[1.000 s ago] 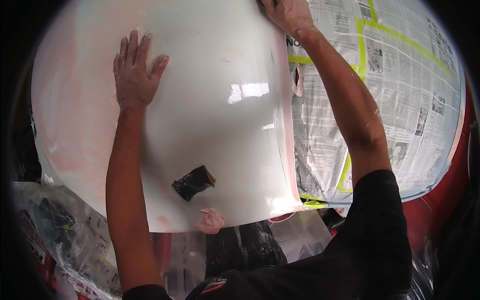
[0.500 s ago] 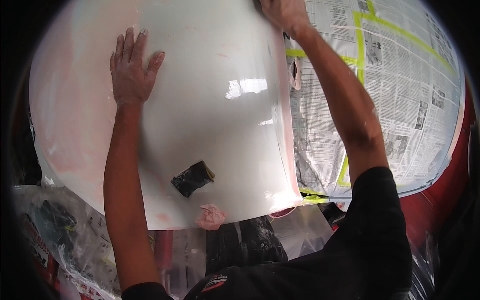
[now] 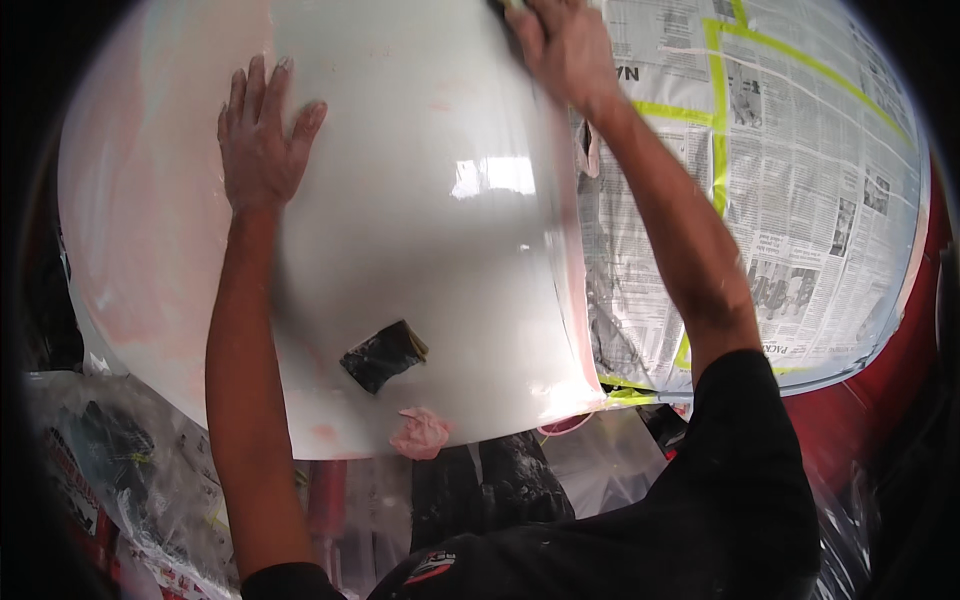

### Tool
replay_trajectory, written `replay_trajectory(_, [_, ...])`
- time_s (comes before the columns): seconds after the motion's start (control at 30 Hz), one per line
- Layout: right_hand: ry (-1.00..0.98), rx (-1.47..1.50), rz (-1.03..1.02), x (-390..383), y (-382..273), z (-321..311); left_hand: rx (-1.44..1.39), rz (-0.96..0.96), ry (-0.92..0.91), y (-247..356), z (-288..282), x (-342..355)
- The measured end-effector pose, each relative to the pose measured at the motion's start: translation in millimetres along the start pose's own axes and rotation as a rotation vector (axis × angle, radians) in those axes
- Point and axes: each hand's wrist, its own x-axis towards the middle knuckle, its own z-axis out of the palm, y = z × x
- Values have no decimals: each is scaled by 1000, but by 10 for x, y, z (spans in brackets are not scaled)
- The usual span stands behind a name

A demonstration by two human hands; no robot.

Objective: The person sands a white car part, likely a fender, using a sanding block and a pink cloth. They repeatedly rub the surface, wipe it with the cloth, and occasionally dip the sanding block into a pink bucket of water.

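left hand point(image 3: 262, 155) flat, fingers spread on white panel point(image 3: 400, 230); right hand point(image 3: 568, 52) gripping dark pad point(image 3: 508, 24). newspaper masking point(image 3: 800, 200) on; pink patches point(image 3: 120, 270) remain, looks partway.

Left hand point(image 3: 262, 150): palm down on pale panel point(image 3: 420, 250), fingers spread.
Right hand point(image 3: 572, 58): gripping dark pad point(image 3: 506, 20) near panel's right edge — blurred, pad cut off at top.
Folded dark sheet point(image 3: 380, 358): lying on panel's near part.
Crumpled pink wad point(image 3: 420, 433): at near rim — just beside the sheet.
Newspaper point(image 3: 800, 200): right of panel, crossed by yellow-green tape point(image 3: 718, 130).
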Motion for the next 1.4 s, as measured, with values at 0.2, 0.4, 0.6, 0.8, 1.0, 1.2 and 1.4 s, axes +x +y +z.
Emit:
replay_trajectory(0.2, [18,89,-8,-938,-394,-272,-8,-29,-27,3,-64,-16])
replay_trajectory(0.4, [154,-32,29,715,175,92,-26,-27,-12,32,10,47])
replay_trajectory(0.6, [101,52,-75,-453,-181,-26,-10,-61,-54,-26,-130,-2])
replay_trajectory(0.8, [134,-135,-17,1069,442,102,-57,-37,-10,85,-66,116])
replay_trajectory(1.0, [95,8,-114,-294,-203,6,-9,-53,-31,-45,-155,-1])
replay_trajectory(1.2, [151,-74,-182,669,271,45,-36,-30,-6,48,-101,66])
replay_trajectory(1.4, [80,-6,-84,-10,-97,12,5,-48,-27,-36,-112,5])
